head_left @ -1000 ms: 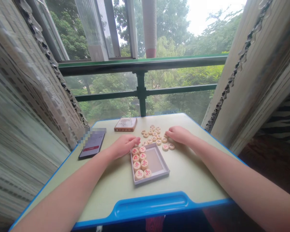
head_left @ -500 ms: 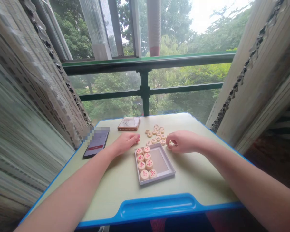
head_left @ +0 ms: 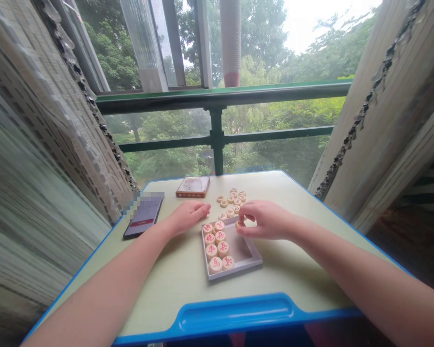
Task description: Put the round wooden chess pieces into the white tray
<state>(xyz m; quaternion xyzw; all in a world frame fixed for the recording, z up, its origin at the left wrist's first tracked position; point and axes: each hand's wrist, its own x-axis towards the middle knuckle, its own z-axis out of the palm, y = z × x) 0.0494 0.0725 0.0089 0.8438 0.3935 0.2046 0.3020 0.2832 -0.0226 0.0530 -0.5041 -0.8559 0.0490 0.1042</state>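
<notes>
My right hand (head_left: 264, 219) pinches a round xiangqi piece (head_left: 239, 225) between thumb and fingers, over the far right side of a shallow light box (head_left: 235, 266). Two columns of cream xiangqi pieces (head_left: 222, 249) with red characters, faces up, fill the box's left part. Its right part shows bare floor. My left hand (head_left: 188, 215) rests on the table just beyond the box's left side, fingers loosely extended and holding nothing. Beyond the box lie several loose xiangqi pieces (head_left: 230, 200), partly hidden by my right hand.
A phone (head_left: 143, 215) lies at the left of the table (head_left: 159, 294). At the far side sits a flat box or lid (head_left: 193, 187) with brown sides. A blue molded tray groove (head_left: 235, 311) runs along the near edge. Curtains (head_left: 365, 106) and a green railing (head_left: 217, 140) stand beyond.
My right hand has moved left from the table beside the box to above it, carrying a xiangqi piece. My left hand has stayed nearly in place.
</notes>
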